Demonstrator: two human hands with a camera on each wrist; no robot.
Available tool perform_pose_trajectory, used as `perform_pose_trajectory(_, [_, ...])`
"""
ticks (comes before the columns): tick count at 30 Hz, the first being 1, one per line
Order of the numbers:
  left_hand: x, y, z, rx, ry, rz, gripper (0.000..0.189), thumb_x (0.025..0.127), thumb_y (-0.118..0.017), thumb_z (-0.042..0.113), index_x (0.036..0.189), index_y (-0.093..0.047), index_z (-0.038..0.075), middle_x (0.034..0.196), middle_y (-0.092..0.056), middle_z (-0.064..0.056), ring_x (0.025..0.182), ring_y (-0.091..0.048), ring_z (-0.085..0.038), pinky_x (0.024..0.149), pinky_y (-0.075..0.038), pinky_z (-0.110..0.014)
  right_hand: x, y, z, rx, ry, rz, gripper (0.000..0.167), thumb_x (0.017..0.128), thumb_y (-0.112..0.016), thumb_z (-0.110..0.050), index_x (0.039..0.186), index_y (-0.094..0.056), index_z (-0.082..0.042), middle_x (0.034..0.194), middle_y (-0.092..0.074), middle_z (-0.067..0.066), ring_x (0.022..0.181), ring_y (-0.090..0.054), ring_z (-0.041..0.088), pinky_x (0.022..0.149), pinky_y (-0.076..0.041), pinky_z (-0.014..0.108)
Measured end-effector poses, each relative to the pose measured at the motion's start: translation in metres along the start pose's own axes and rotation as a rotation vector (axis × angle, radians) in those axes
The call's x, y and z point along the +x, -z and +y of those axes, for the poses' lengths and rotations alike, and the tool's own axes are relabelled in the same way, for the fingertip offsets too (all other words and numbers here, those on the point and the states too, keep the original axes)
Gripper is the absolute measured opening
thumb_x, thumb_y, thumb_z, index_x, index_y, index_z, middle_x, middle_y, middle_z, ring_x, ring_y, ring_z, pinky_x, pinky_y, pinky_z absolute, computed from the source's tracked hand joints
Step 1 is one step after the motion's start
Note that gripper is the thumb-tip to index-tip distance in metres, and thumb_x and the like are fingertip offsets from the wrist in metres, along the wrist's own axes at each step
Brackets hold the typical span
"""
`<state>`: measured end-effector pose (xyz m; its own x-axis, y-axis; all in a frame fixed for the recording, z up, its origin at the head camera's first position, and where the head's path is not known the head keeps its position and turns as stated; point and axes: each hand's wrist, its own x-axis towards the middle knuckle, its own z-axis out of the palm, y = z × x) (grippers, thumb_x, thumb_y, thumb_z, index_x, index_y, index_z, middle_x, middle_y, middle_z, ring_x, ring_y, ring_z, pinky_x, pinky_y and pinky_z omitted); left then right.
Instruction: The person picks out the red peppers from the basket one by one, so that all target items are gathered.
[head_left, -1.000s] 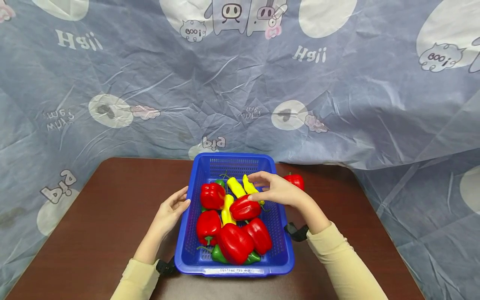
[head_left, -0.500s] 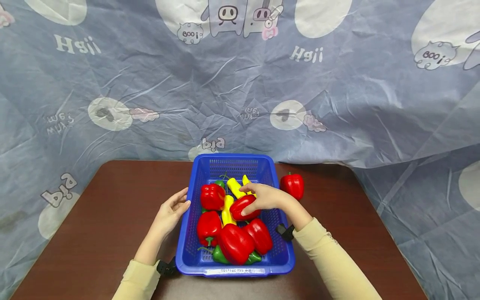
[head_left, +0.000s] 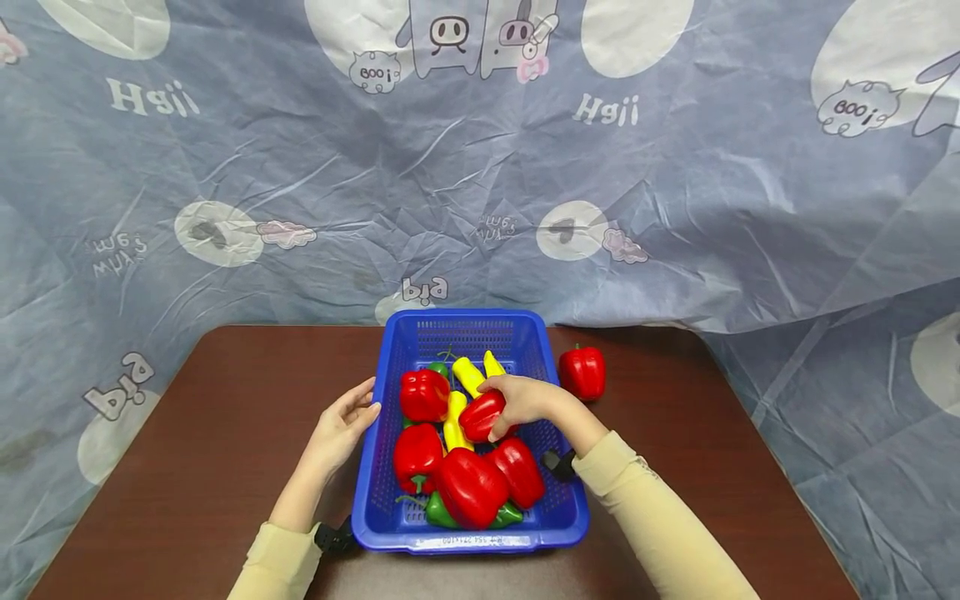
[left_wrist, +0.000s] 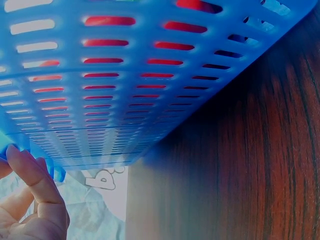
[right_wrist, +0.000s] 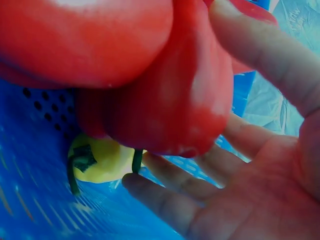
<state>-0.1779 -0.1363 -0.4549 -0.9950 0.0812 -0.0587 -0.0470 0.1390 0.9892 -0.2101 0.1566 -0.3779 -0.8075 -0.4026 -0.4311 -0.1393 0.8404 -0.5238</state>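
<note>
A blue perforated plastic basket (head_left: 470, 543) holds several red bell peppers, yellow peppers and green peppers. My right hand (head_left: 528, 398) reaches inside and grips one red bell pepper (head_left: 480, 417), its thumb on the near side and fingers on the far side. In the right wrist view the thumb and fingers lie around that red bell pepper (right_wrist: 175, 110). My left hand (head_left: 335, 432) holds the basket's left rim. In the left wrist view its curled fingers (left_wrist: 37, 182) meet the blue rim, and red shows through the basket's slots.
Another red bell pepper (head_left: 582, 372) stands on the dark wooden table (head_left: 262, 400) right of the basket. Yellow peppers (head_left: 456, 421) lie beside the gripped one, and a large red bell pepper (head_left: 471, 487) is nearer the front. A printed grey-blue cloth (head_left: 420, 183) hangs behind.
My right hand has come down and left from above the basket's right side onto the red bell pepper, uncovering the one on the table. The left hand stays at the rim.
</note>
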Motion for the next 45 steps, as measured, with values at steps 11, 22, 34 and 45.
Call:
perform_pose_trajectory(11, [-0.001, -0.001, 0.0, -0.013, 0.006, 0.0, 0.052, 0.097, -0.06, 0.009, 0.146, -0.044, 0.003, 0.124, -0.055, -0.018, 0.093, -0.059, 0.004, 0.08, -0.049, -0.013, 0.006, -0.007, -0.001, -0.023, -0.032, 0.013, 0.08, 0.068, -0.088, -0.009, 0.139, -0.051, -0.005, 0.12, -0.061, 0.01, 0.103, -0.057, 0.023, 0.09, -0.052, 0.038])
perform_pose_trajectory(22, [-0.001, -0.002, 0.001, -0.015, 0.012, -0.005, 0.052, 0.097, -0.06, 0.008, 0.146, -0.044, 0.003, 0.126, -0.054, -0.019, 0.094, -0.059, 0.003, 0.08, -0.05, -0.013, 0.002, -0.006, 0.006, -0.031, 0.027, 0.077, 0.071, 0.071, -0.086, -0.021, 0.134, -0.056, -0.006, 0.114, -0.065, 0.009, 0.099, -0.06, 0.021, 0.086, -0.053, 0.034])
perform_pose_trajectory(34, [0.0, -0.002, 0.001, -0.002, 0.02, -0.001, 0.052, 0.098, -0.06, 0.009, 0.147, -0.045, 0.005, 0.128, -0.053, -0.019, 0.095, -0.059, 0.004, 0.082, -0.049, -0.012, -0.008, 0.001, 0.007, 0.118, 0.069, 0.247, 0.071, 0.078, -0.078, -0.04, 0.137, -0.053, -0.008, 0.12, -0.065, 0.011, 0.101, -0.063, 0.024, 0.084, -0.056, 0.037])
perform_pose_trajectory(45, [-0.001, -0.003, 0.002, -0.002, 0.014, 0.01, 0.052, 0.097, -0.061, 0.01, 0.146, -0.045, 0.005, 0.127, -0.054, -0.017, 0.094, -0.059, 0.005, 0.081, -0.049, -0.012, -0.025, 0.016, 0.017, 0.349, 0.038, 0.37, 0.073, 0.083, -0.075, -0.047, 0.142, -0.048, -0.014, 0.127, -0.063, 0.011, 0.111, -0.061, 0.027, 0.093, -0.053, 0.044])
